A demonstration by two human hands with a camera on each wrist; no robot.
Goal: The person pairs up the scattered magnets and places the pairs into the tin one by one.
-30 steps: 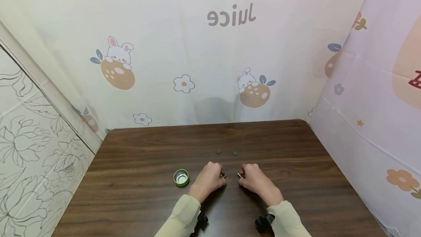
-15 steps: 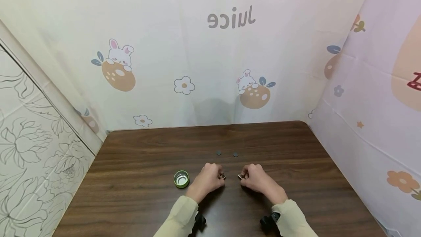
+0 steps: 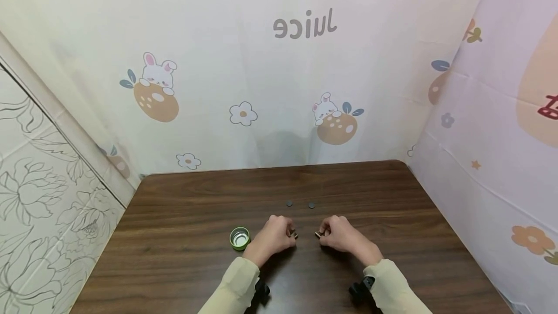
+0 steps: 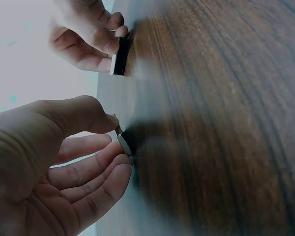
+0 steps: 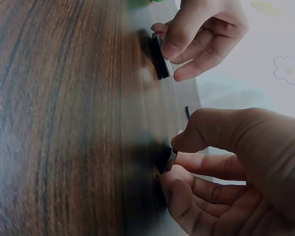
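Observation:
Low over the brown table, my left hand (image 3: 271,236) pinches a small flat piece (image 5: 161,58) with a shiny silver side and a black side. Opposite it, my right hand (image 3: 344,236) pinches a similar silver-and-black piece (image 4: 119,59) between thumb and fingers. The two pieces face each other across a short gap, close over the tabletop. Fingers cover part of each piece, and I cannot tell their kind. Beyond the hands lie two small dark discs, a left disc (image 3: 289,203) and a right disc (image 3: 311,205).
A round green tin (image 3: 240,239), open at the top and silver inside, stands left of my left hand. The wooden table (image 3: 196,197) ends at a printed curtain (image 3: 200,62) behind it, with more curtain along the right side.
Both wrists have shifted slightly outward, away from each other. More of the held pieces shows between the fingertips. The tin and the discs have stayed in place.

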